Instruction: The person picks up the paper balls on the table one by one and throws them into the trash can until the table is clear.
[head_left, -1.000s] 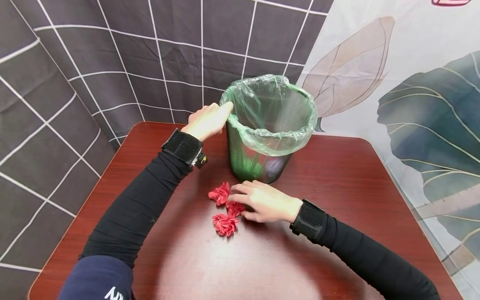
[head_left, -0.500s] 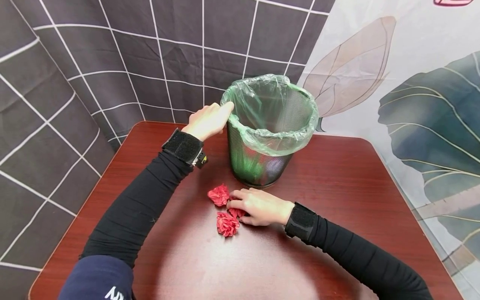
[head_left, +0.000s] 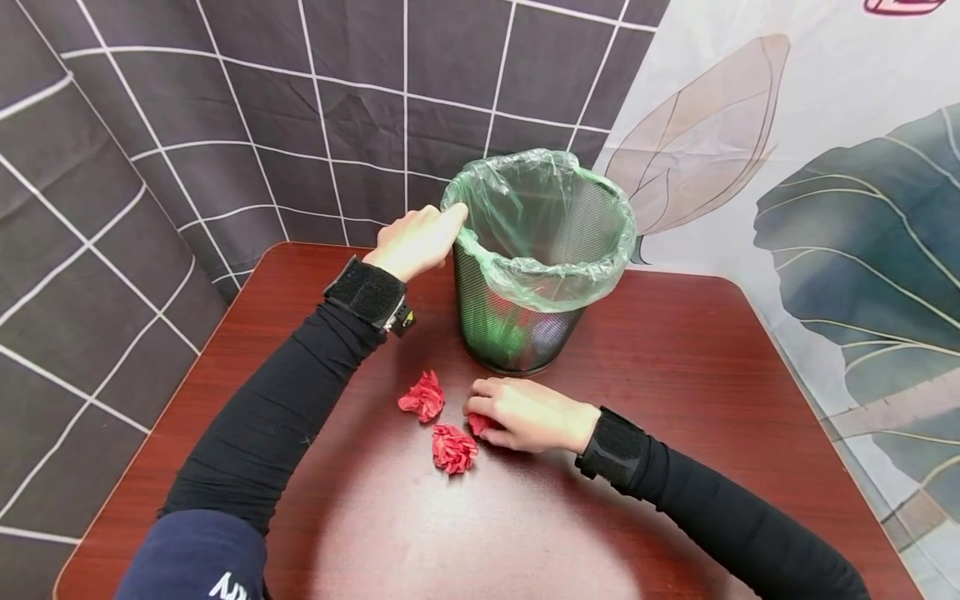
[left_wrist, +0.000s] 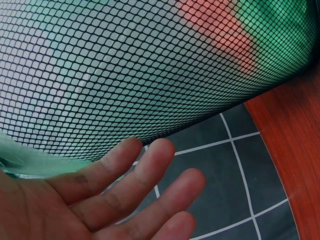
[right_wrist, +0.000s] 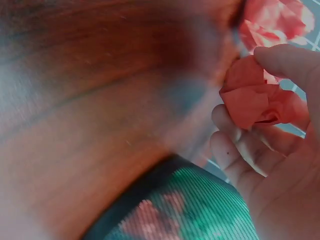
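Note:
A black mesh wastebasket [head_left: 480, 321], lined with a green translucent bag [head_left: 547, 279], stands upright on the table. My left hand [head_left: 418, 242] holds its rim at the left, thumb over the bag's edge. In the left wrist view the fingers [left_wrist: 150, 165] extend along the outside of the mesh [left_wrist: 115, 80]. In front of the basket, my right hand [head_left: 532, 414] grips a crumpled red paper ball [right_wrist: 250, 95] between thumb and fingers, low over the table. Two other crumpled red paper balls lie to its left, a farther one [head_left: 423, 397] and a nearer one [head_left: 453, 450].
Red, green and purplish crumpled shapes [head_left: 504, 337] show through the basket's mesh. The reddish-brown wooden table [head_left: 675, 350] has rounded corners. Behind and to the left hangs grey cloth [head_left: 360, 125] with white grid lines; a leaf-patterned cloth [head_left: 705, 125] hangs at the right.
My right hand has closed round the middle paper ball and drawn it slightly away from the others. The farther ball has shifted left and the nearer one slightly right. My left hand has stayed put.

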